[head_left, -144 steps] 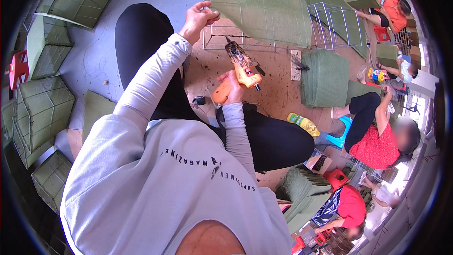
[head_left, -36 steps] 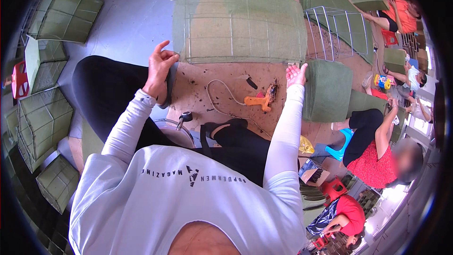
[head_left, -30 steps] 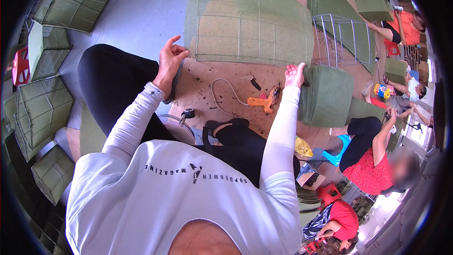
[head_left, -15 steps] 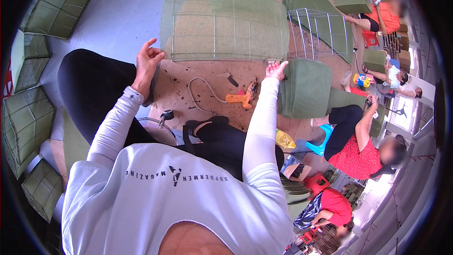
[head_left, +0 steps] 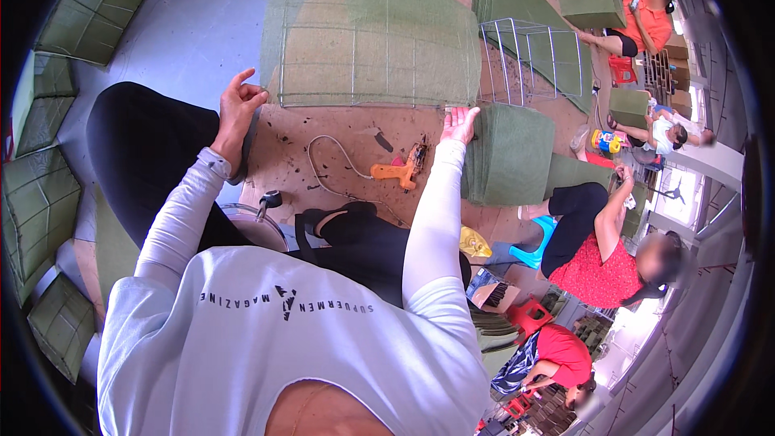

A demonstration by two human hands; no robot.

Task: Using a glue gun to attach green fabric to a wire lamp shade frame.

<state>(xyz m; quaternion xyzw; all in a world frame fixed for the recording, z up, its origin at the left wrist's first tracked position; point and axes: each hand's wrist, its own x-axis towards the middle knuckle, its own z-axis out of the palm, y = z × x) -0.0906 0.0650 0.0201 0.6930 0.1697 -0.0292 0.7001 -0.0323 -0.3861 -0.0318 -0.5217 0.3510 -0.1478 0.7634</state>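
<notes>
A large green fabric panel framed with a wire grid (head_left: 371, 32) lies flat ahead of me on the floor. My left hand (head_left: 238, 105) hovers by its near left corner, fingers apart and holding nothing. My right hand (head_left: 458, 123) is flat and open at the panel's near right corner, next to a stack of green fabric sheets (head_left: 508, 153). Between my arms an orange hand tool (head_left: 397, 169) with a pale hose lies on the brown floor mat (head_left: 331, 153).
Finished green wire-framed boxes (head_left: 40, 194) are stacked at my left. A bare wire cage (head_left: 529, 60) stands behind the fabric stack. Three people sit at the right, one in red (head_left: 601, 262) close by, another in orange (head_left: 642, 20) far back. A round metal pot (head_left: 250, 222) sits by my knee.
The orange tool, held in my right hand earlier, now lies on the mat. Both hands have reached out to the near corners of the green panel.
</notes>
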